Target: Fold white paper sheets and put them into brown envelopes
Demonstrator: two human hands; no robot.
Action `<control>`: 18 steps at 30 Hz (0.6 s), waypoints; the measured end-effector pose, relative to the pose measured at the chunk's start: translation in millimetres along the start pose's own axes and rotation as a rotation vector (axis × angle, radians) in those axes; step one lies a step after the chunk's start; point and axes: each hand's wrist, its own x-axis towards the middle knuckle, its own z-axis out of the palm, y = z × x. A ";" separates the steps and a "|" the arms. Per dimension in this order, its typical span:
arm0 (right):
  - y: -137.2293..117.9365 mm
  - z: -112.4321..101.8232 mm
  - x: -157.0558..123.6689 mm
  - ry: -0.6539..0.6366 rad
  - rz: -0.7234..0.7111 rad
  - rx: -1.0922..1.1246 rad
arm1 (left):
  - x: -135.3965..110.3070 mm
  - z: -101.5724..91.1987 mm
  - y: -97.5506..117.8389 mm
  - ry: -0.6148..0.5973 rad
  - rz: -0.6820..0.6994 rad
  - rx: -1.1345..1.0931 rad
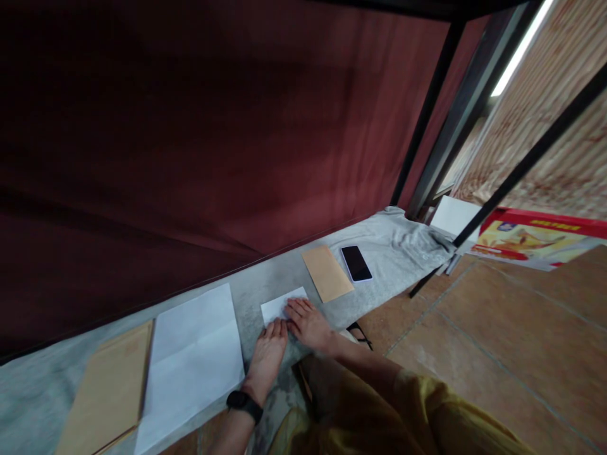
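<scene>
A small folded white paper (279, 306) lies on the grey cloth-covered surface (393, 243). My left hand (268, 354), with a black watch on the wrist, rests flat with its fingertips on the paper's near edge. My right hand (308, 323) lies flat beside it, fingers stretched over the paper's right part. Both hands press on the paper and hold nothing.
A large white sheet (194, 360) and a brown envelope (109, 392) lie to the left. A smaller brown envelope (327, 273) and a black phone (356, 263) lie to the right. A dark red curtain (190, 139) hangs behind. Black metal posts (429, 107) and a colourful box (535, 239) stand at right.
</scene>
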 end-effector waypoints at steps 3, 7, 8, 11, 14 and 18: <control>-2.8 -2.0 -10.2 -0.036 -0.088 0.031 | -3.9 0.5 -1.4 0.013 -0.008 0.008; -2.5 -6.9 -8.6 -0.073 -0.069 0.048 | -5.5 -0.3 -2.1 0.056 -0.025 -0.028; -1.3 -8.6 -6.3 -0.087 -0.067 0.050 | -4.8 -0.1 -2.3 0.070 -0.031 -0.047; 4.5 -13.3 -0.6 -0.124 -0.083 0.050 | -2.3 4.6 -3.7 0.117 -0.054 -0.102; 10.6 -15.1 -0.2 -0.125 -0.089 0.031 | -2.2 14.9 -6.6 0.139 -0.087 -0.114; 12.7 -13.0 -3.1 -0.102 -0.092 -0.028 | -4.3 25.3 -10.9 0.076 -0.073 -0.085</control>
